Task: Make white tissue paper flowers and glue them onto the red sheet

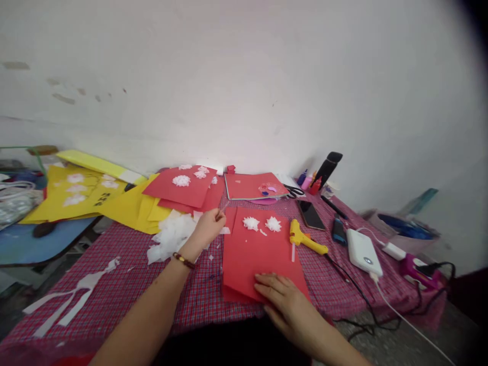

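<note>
My left hand (209, 226) is closed in a pinch beyond the upper left part of a red paper sheet (263, 259). From its fingertips a thin pale stick (225, 206) points up and away; its exact kind is too small to make out. My right hand (284, 302) lies with fingers outstretched on the sheet's lower edge. Two white paper flowers (250, 223) sit side by side near the top of the sheet. A yellow glue gun (307, 239) rests at its right edge, with a clear glue stick (293, 252) by it.
Crumpled white paper (171, 236) lies left of the sheet, and cut white strips (82, 290) farther left. Behind are red cards with flowers (181, 190) and black scissors (293, 191). A phone (311, 214), white power bank (364, 252) and cables are on the right.
</note>
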Available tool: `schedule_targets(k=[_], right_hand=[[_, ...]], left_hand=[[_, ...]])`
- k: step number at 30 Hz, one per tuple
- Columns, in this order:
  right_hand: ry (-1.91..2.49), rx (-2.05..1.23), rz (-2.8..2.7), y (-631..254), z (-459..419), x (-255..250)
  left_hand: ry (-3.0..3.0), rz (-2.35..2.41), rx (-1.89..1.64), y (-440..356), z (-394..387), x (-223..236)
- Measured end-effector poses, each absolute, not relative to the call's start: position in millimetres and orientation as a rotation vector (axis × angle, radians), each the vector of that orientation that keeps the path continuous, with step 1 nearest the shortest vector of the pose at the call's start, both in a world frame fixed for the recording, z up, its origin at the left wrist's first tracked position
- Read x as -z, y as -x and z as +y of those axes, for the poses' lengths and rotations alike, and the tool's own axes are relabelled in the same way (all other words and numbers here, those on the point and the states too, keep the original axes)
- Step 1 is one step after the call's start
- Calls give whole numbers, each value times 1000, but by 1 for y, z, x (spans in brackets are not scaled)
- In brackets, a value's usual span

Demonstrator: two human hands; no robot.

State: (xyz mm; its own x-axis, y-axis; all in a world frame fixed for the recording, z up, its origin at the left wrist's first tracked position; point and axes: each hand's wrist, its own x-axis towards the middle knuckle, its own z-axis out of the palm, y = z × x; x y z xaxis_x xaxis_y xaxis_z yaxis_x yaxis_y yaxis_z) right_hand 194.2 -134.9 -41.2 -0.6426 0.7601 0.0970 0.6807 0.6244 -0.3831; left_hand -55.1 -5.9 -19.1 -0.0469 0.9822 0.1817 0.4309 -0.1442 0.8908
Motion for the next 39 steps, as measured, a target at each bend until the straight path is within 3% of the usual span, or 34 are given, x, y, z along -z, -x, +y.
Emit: schedule_targets(k=[3, 7, 14, 19, 27, 34, 39], right_hand=[[1193, -440, -2551, -190, -135, 39], [1184, -393, -2515, -191, -132, 44], [1029, -189, -2390, -203, -124, 54], [878, -301, -2609, -185, -119, 46], [1226, -264, -2517, -193, -125, 68], [1097, -210, -2539, -204, -126, 80], [1255, -295, -2474, -191, -108, 55]], left_hand=[[-1934, 1838, -948, 57, -4, 33], [-1947, 1860, -787, 58, 0, 42], [-1841, 1901, -1015, 88, 11, 18], [-1672, 1915, -1283, 108, 8, 3], [-1762, 1840, -1264, 101, 8, 8], [-1776, 1812, -1228, 100, 10, 14], [-1893, 1808, -1091, 98, 12, 18]])
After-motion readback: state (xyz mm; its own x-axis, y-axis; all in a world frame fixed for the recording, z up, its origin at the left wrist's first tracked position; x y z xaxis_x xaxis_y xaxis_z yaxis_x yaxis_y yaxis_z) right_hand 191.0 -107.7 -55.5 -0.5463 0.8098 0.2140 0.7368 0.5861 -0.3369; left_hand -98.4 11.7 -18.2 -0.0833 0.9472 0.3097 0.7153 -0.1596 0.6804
